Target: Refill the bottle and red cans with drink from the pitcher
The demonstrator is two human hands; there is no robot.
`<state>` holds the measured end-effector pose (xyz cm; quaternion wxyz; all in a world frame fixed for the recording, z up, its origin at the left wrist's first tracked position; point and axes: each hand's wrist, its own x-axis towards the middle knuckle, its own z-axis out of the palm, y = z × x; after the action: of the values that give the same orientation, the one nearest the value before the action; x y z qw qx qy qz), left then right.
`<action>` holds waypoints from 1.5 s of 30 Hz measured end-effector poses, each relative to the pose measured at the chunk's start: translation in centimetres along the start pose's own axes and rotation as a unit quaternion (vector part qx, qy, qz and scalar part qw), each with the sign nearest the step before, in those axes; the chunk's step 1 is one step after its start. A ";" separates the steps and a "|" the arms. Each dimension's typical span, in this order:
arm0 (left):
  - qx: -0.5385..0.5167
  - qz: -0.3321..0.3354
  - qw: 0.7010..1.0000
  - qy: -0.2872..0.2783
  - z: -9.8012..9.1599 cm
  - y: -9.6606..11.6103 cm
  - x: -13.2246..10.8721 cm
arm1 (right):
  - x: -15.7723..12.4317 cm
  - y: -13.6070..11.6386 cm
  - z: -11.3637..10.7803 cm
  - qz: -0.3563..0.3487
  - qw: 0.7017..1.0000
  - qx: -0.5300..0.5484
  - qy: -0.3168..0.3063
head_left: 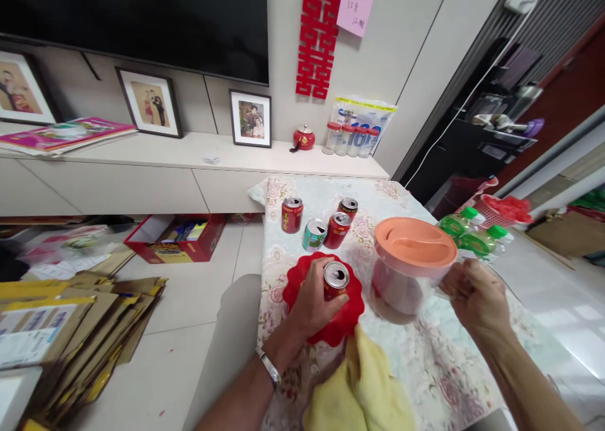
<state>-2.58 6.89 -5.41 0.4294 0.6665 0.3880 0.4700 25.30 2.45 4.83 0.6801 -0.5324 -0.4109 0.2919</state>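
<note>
My left hand (316, 300) is wrapped round an opened red can (336, 278) above a red scalloped plate (295, 278). On the right, my right hand (479, 298) grips the handle side of a clear plastic pitcher (399, 289) with an orange lid (416, 242); the handle is mostly hidden by my fingers. Beyond the plate stand a red can (292, 215), a teal can (314, 235) and two more red cans, one (337, 230) in front of the other (348, 208). A yellow cloth (362, 384) lies crumpled at the near side of the plate.
A floral tablecloth (283, 261) covers the table. Green-capped bottles (484, 239) and a pink basket (508, 210) are at the right. Folded cardboard (104, 324) and a red box (174, 242) lie on the left floor. A white cabinet (227, 185) runs behind.
</note>
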 end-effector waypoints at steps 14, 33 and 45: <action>-0.011 0.021 1.000 -0.014 -0.3 -0.7 -0.2 | -0.5 7.3 -1.8 -0.051 0.988 0.140 0.029; -0.012 -0.035 0.998 -0.049 -1.0 -0.5 0.2 | -1.7 8.5 -2.6 -0.049 0.984 0.165 0.051; 0.007 -0.058 0.996 -0.066 -1.2 -0.5 0.2 | -2.1 8.3 -3.1 -0.026 0.989 0.130 0.069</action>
<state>-3.79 7.47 -5.61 0.4757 0.6758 0.4000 0.3962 27.32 1.37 -4.00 0.7777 -0.4474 -0.3348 0.2880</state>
